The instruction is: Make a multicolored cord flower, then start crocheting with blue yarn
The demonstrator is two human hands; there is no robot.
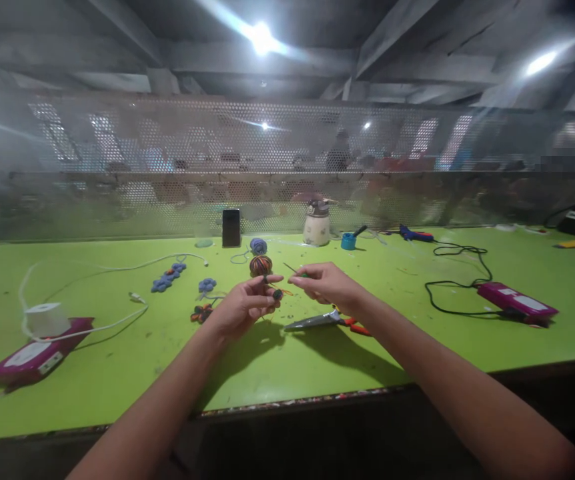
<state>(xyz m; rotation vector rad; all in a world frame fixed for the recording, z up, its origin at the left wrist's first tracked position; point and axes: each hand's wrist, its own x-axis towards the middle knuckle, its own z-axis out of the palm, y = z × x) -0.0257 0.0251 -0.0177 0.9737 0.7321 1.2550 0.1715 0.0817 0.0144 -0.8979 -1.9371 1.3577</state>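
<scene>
My left hand [241, 305] is closed on a small dark crochet piece [277, 294], with dark and orange yarn at its fingers. Between the fingertips of my right hand [331, 283] is a thin crochet hook [290, 267] with a green handle, its tip pointing left, apart from the piece. Just behind the left hand sits a multicoloured yarn ball [260, 265], and beyond it a blue yarn ball [258, 246]. Scissors [315, 321] with orange handles lie under the right wrist. A black-and-orange crochet flower [201, 313] and a blue one [207, 285] rest left of my left hand.
Joined blue crochet flowers [169, 277] lie farther left. A phone [231, 228] stands by the perforated screen [277, 147], near a pale jar [317, 223], a teal pot [348, 241] and a glue gun [415, 234]. Power strips [517, 301] with trailing cables flank the green table [132, 360].
</scene>
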